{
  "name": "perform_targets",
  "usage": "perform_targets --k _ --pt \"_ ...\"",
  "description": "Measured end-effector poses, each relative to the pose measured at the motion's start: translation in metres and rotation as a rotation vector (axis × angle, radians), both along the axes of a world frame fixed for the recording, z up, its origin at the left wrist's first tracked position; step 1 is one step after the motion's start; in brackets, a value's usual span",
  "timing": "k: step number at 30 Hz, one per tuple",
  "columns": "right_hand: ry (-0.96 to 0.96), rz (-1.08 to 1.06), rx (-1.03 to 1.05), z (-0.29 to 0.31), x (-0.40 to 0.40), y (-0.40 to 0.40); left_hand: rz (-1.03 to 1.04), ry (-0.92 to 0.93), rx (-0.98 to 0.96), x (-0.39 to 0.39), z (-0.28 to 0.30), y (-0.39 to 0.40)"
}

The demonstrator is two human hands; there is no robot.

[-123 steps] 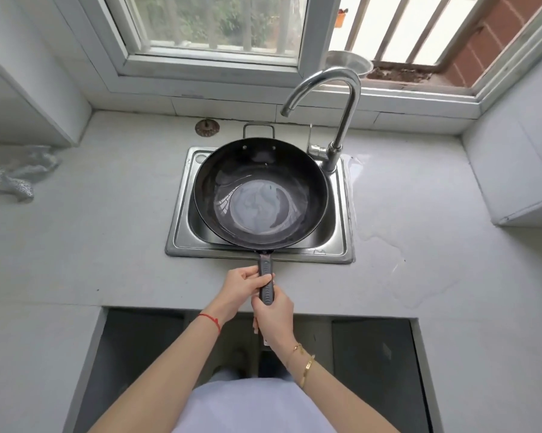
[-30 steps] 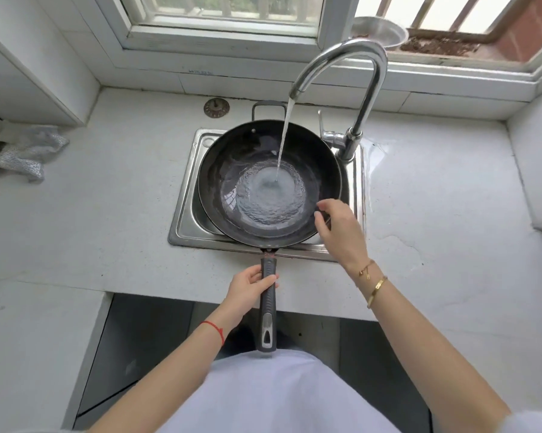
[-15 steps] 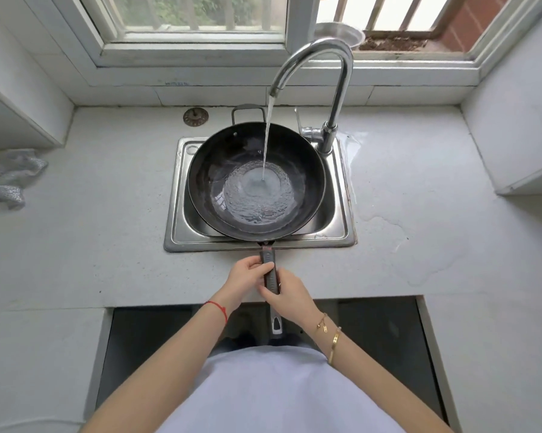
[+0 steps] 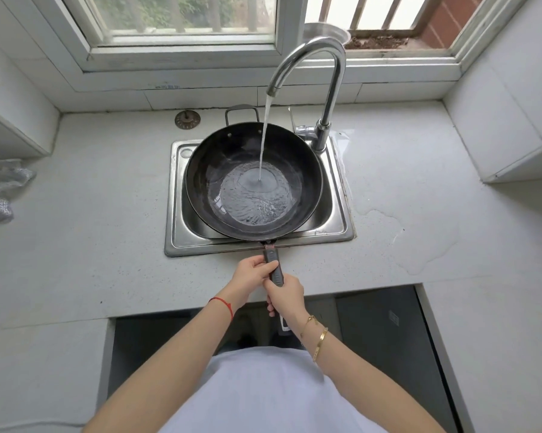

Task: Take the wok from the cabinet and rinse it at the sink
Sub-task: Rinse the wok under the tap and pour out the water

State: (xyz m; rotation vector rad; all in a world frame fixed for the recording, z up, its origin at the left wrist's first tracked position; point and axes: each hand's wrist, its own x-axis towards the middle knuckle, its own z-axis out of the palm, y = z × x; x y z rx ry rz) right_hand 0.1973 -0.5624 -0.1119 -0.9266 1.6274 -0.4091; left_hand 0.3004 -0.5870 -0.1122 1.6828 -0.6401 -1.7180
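White countertop (image 4: 100, 220) under a window, steel sink (image 4: 177, 232) as landmark. Left hand (image 4: 250, 273) and right hand (image 4: 286, 295) were both wrapped around the wok's handle (image 4: 274, 264), just in front of the sink. Wok (image 4: 254, 182) sat over the sink basin. Faucet (image 4: 322, 89) behind the sink ran water (image 4: 263, 145) into the wok, pooling inside. Puddle (image 4: 413, 239) lay right of the sink.

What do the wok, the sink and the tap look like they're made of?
Wok: dark metal, likely carbon steel or iron, matte black.
Sink: stainless steel by its brushed grey sheen.
Tap: polished metal, probably chromed, with mirror-like reflections.
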Motion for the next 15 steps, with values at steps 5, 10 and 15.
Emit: perform_targets --k 5,10,15 --pt "0.027 -0.005 -0.001 -0.0007 0.0028 -0.0006 0.007 0.01 0.009 0.0002 -0.0012 -0.0013" --pt "0.068 -0.015 -0.029 0.0004 0.0064 0.0017 0.017 0.052 0.009 0.0008 0.0004 -0.0011" --pt "0.134 -0.001 -0.102 0.0051 0.0077 0.0045 0.067 0.199 0.015 0.0025 0.0054 -0.0007"
